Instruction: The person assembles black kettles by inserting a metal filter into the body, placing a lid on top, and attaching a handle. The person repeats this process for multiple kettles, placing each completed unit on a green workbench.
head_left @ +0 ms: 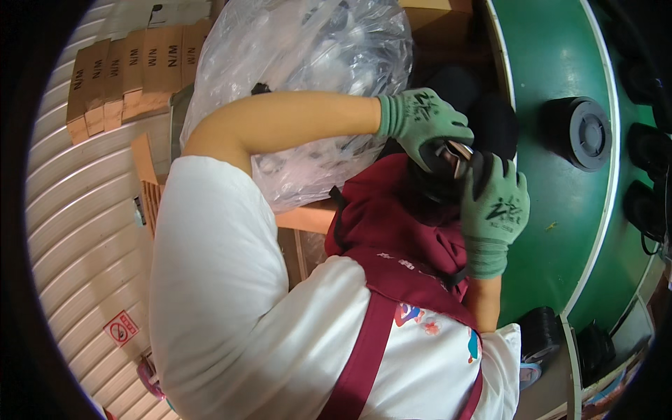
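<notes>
My left hand (428, 124), in a green knit glove with dark coated fingers, is bent over my lap with its fingers closed. My right hand (495, 203), gloved alike, meets it from the right, thumb and fingers pinched together. Between the two sets of fingertips is a small shiny piece (458, 152) with a metallic glint; its kind cannot be made out. Just below the fingers lies a dark rounded thing (430, 183) over my maroon apron (392, 203). The dark glove fingers hide much of it.
A green bench (549, 231) with a pale edge runs along the right, bearing a black round ribbed part (584, 133). More black parts (647, 150) stand beyond it. A large clear plastic bag (301, 52) of items fills the back; cardboard boxes (133, 73) line the left wall.
</notes>
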The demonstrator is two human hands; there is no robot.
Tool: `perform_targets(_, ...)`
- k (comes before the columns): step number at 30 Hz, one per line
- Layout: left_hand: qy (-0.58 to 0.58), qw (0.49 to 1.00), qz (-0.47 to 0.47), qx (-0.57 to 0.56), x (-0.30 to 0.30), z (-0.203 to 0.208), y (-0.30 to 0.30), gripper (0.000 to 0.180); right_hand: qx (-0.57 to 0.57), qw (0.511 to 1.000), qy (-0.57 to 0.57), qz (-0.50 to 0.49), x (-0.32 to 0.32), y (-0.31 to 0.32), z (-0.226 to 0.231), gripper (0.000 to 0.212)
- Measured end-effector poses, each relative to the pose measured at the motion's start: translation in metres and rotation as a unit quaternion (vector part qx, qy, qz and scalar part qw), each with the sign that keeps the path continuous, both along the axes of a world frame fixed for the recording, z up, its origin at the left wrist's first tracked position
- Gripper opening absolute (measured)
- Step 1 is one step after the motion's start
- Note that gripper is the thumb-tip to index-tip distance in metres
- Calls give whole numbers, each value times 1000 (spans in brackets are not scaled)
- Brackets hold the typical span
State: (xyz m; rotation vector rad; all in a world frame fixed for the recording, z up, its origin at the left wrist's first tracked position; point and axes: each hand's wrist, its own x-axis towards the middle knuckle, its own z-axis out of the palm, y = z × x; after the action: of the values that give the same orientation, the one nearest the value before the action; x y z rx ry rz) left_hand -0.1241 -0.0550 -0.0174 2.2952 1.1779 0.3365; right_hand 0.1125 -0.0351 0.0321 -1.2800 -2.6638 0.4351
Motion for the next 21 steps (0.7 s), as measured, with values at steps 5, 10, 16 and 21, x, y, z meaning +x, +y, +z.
perform_targets(5, 3, 998, 57, 26, 26, 18, 16, 64, -21, 999, 45, 1, 27, 28, -11, 31)
perform_targets(10, -292, 884, 332, 154, 36, 26, -28, 72, -79, 955, 277, -71, 71, 26, -34, 31)
perform_targets(16, -173, 939, 296, -6, 69, -2, -101, 96, -139, 702, 566, -410, 172, 28, -89, 30)
perform_targets(21, -130, 959, 218, 128, 105, 55, -100, 89, -18, 811, 350, -469, 223, 45, -183, 16)
